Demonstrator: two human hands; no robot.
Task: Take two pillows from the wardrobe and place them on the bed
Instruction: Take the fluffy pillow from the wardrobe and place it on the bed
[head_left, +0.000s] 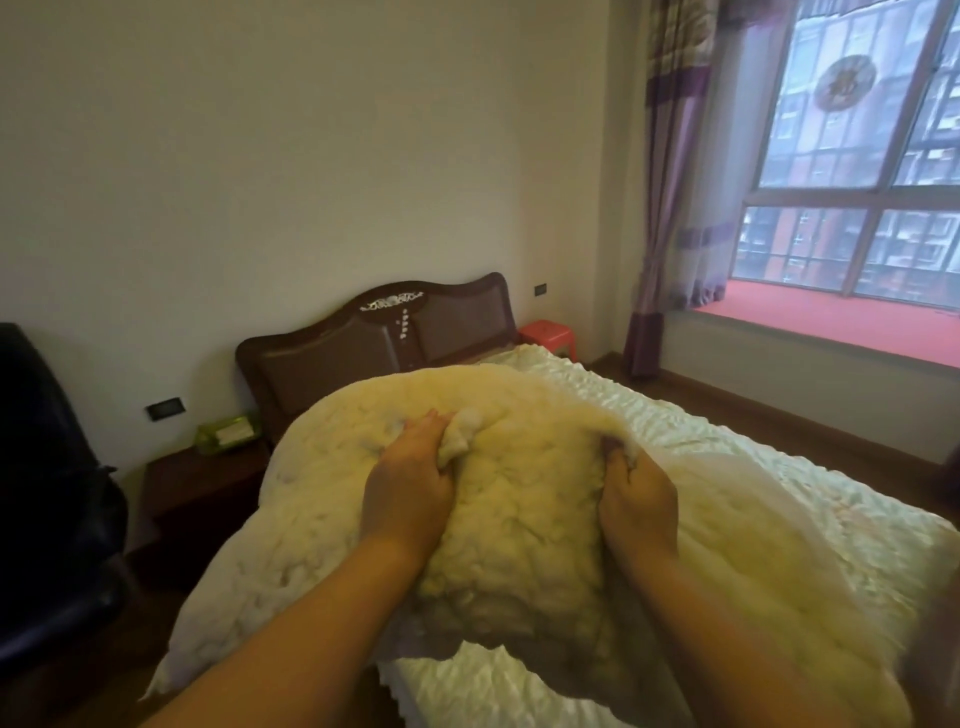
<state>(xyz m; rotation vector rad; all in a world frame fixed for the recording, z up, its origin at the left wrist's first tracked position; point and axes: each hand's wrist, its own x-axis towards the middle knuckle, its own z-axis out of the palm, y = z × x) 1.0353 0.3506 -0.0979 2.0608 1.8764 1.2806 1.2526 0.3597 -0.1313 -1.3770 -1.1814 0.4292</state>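
Note:
I hold cream, lumpy pillows in front of me, above the foot of the bed (701, 441). One pillow (322, 493) spreads to the left, and a second pillow (753, 571) seems to lie under my right arm. My left hand (410, 483) is clenched on a bunch of the fabric near the top. My right hand (639, 493) grips a fold further right. The bed has a white ruffled cover and a dark wooden headboard (384, 332). The pillows hide the middle of the bed.
A dark nightstand (202, 483) with a green tissue box (228, 428) stands left of the bed. A black chair (47, 493) fills the left edge. A red stool (550, 335) sits beside the headboard. At right are purple curtains (675, 208) and a window with a red ledge (831, 322).

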